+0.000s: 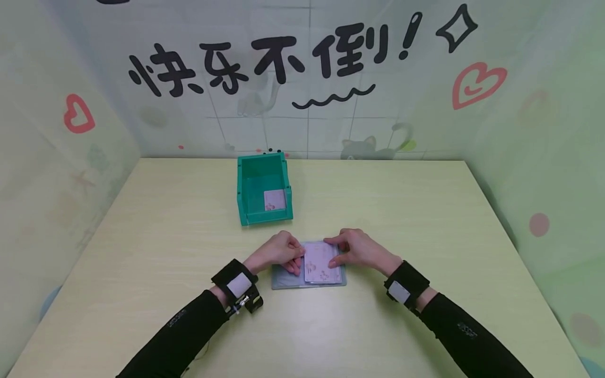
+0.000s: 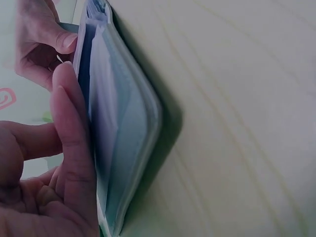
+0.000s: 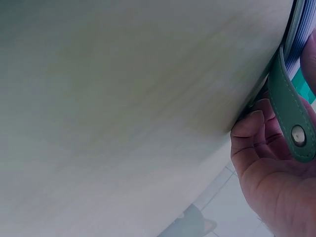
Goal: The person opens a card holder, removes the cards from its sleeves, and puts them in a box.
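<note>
An opened card holder [image 1: 285, 281] with a pale blue-grey cover lies on the table, and a pink floral card [image 1: 321, 265] covers its right half. My left hand [image 1: 283, 252] pinches at that card's left edge; its fingertips partly hide the contact. On the other side, my right hand [image 1: 361, 251] grips the holder's right part, its thumb over the card. A green strap [image 3: 288, 106] with a metal snap hangs by the right fingers in the right wrist view. Layered pages [image 2: 103, 74] show edge-on in the left wrist view.
A green open bin [image 1: 262, 176] stands beyond the hands, slightly left, with another pink card [image 1: 274, 200] inside. The pale wooden table [image 1: 165, 220] runs back to a printed wall [image 1: 198, 126], with more printed walls along both sides.
</note>
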Tool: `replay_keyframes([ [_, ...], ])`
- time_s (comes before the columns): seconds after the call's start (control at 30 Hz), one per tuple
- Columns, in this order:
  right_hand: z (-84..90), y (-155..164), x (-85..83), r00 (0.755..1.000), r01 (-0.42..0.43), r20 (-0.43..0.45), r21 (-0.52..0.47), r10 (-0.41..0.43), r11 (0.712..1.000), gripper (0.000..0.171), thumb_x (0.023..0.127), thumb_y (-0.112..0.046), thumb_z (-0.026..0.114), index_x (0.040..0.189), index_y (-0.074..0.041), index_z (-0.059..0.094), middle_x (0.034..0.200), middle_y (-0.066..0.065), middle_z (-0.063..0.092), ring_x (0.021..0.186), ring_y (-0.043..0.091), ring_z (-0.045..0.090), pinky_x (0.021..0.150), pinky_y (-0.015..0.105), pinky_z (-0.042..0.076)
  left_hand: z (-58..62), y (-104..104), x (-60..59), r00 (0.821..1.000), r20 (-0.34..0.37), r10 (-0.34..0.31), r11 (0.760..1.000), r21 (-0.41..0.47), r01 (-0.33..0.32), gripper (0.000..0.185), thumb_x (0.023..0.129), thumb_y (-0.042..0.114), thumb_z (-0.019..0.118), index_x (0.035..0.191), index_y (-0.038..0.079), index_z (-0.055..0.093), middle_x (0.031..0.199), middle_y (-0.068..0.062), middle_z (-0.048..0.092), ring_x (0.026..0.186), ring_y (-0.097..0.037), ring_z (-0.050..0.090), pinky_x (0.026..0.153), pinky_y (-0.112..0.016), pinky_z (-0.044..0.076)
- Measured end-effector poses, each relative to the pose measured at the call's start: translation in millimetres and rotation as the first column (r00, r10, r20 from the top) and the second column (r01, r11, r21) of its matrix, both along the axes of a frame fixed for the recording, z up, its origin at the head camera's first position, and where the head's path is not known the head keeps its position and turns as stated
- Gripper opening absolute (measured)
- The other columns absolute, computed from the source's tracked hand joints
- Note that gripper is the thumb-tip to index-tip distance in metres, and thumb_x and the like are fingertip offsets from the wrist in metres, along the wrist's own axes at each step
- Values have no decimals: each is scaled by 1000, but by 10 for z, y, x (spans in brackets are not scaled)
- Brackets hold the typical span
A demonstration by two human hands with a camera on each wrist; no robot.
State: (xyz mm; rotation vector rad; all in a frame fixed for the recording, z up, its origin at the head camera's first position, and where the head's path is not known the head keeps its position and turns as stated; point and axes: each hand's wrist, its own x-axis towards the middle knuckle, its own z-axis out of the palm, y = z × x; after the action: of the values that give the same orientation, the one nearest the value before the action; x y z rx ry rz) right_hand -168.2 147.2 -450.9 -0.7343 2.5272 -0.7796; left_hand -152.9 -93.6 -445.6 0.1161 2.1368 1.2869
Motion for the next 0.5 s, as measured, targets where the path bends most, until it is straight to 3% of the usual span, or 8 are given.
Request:
replay_keyframes([
  [0.2, 8, 4, -1, 1000, -3, -3, 1, 3, 1000, 65, 79, -32, 85, 136, -8, 63, 80, 4, 50, 79, 14, 45, 67, 22, 31, -2, 28, 21, 1000, -22, 6, 999, -36, -6, 22, 98, 22, 66, 90, 1, 67, 62, -1, 63, 49, -9, 64, 50, -17, 49],
  [0.5, 2, -3, -5, 1000, 2, 2, 10, -2, 1000, 65, 80, -33, 84, 136, -9, 62, 81, 3, 51, 79, 14, 45, 67, 23, 31, 33, -55, 21, 1000, -11, -14, 1000, -28, 13, 20, 99, 18, 65, 88, 1, 68, 63, -2, 64, 52, -9, 65, 51, -17, 49],
])
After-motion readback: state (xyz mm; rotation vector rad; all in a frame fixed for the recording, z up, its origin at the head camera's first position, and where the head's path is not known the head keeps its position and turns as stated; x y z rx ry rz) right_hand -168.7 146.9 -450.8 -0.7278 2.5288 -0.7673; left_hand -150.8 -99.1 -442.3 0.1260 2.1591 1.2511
